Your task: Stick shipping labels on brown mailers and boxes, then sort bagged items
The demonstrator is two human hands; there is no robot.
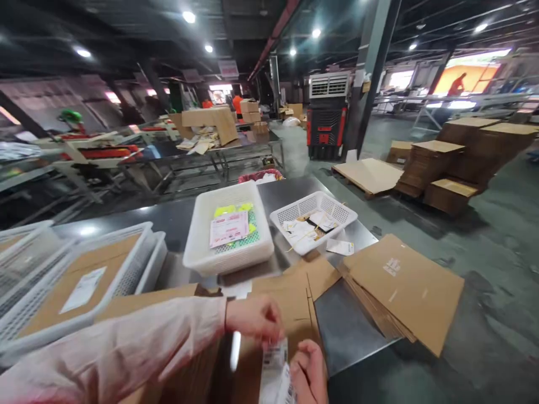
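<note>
My left hand [254, 317] reaches across from the left in a pale pink sleeve and pinches the top edge of a white barcode label sheet [274, 370]. My right hand [309, 371], low at the bottom edge, grips the same sheet from its right side. Both hands hover over a brown cardboard box [290, 292] with open flaps on the steel table [345, 331]. The lower part of the label sheet runs out of view.
A white tray [197, 247] with yellow-green packets and a pink slip stands behind the box. A white basket [337, 210] holds paper slips. Flat cartons [404, 286] overhang the table's right edge. Stacked baskets [126, 264] with cardboard sit left. Pallets of cardboard [446, 163] stand on the floor.
</note>
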